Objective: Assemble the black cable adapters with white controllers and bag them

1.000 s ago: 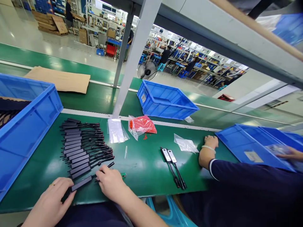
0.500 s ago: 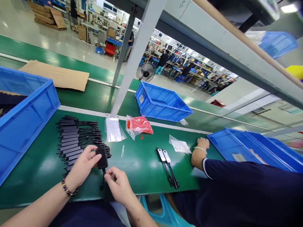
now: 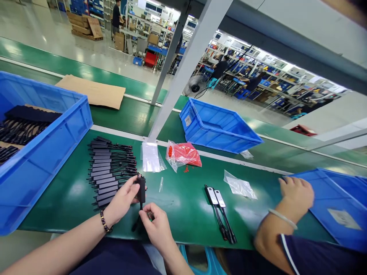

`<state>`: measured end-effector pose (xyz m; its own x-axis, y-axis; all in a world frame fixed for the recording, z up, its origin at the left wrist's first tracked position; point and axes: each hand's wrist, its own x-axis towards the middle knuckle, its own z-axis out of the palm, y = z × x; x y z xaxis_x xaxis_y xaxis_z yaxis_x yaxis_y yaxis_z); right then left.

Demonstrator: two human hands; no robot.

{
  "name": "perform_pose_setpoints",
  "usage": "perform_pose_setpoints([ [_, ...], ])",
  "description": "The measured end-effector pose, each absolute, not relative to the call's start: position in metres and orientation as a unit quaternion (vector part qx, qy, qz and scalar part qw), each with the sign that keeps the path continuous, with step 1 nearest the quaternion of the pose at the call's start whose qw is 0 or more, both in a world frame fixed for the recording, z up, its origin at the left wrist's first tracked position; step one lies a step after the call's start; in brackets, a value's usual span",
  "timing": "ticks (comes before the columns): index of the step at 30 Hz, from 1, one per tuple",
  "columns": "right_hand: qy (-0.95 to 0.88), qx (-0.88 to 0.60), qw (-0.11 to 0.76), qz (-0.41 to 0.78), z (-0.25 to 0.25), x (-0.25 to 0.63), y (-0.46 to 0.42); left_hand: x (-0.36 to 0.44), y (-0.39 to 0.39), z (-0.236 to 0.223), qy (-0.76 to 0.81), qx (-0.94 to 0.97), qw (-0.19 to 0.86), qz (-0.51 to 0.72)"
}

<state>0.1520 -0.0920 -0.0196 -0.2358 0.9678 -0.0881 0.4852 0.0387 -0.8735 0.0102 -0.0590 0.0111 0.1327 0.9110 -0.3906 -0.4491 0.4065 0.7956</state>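
My left hand (image 3: pixel 125 197) grips a small black box-shaped device with a cable (image 3: pixel 141 190) by its body, holding it upright above the bench. Below it, my right hand (image 3: pixel 157 224) pinches the device's cable near the body; its fingertips partly hide what they hold. A dark cable end hangs beside those fingers. To the left lies a stacked row of similar black devices (image 3: pixel 104 168), their cables pointing right. Beyond my hands are a clear plastic bag with white sheets (image 3: pixel 150 157), a bag of small red parts (image 3: pixel 186 154) and a thin clear tube (image 3: pixel 161 185).
Blue bins stand at left (image 3: pixel 57 141), back (image 3: pixel 220 131) and right (image 3: pixel 321 198). Two devices with pale labels (image 3: pixel 215 198) lie right of my hands, near a clear bag (image 3: pixel 239 186). A co-worker's hand (image 3: pixel 298 194) is by the right bin. A metal post (image 3: pixel 183 76) rises behind.
The view has shifted left, so the scene sits further right. The held device has turned to show a narrower side. The co-worker's arm has moved at the right bin.
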Motion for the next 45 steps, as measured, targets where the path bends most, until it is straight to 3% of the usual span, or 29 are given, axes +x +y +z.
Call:
perform_pose_setpoints([
  [6,-0.711,-0.531,0.289,0.359,0.007,0.162,-0.089,0.022,-0.062,-0.001,0.396,0.163,0.779,0.457],
  [15,-0.788,-0.559,0.230,0.112,0.008,0.164,-0.056,0.027,-0.069,-0.001,0.369,0.141,0.822,0.411],
  [25,-0.798,-0.563,0.207,0.055,0.007,0.155,-0.051,0.030,-0.072,0.001,0.384,0.142,0.804,0.431],
  [31,-0.792,-0.566,0.218,0.068,0.009,0.156,-0.051,0.031,-0.073,0.001,0.387,0.149,0.799,0.436],
  [45,-0.757,-0.517,0.273,0.291,0.015,0.165,-0.050,0.031,-0.074,-0.002,0.387,0.143,0.804,0.429],
])
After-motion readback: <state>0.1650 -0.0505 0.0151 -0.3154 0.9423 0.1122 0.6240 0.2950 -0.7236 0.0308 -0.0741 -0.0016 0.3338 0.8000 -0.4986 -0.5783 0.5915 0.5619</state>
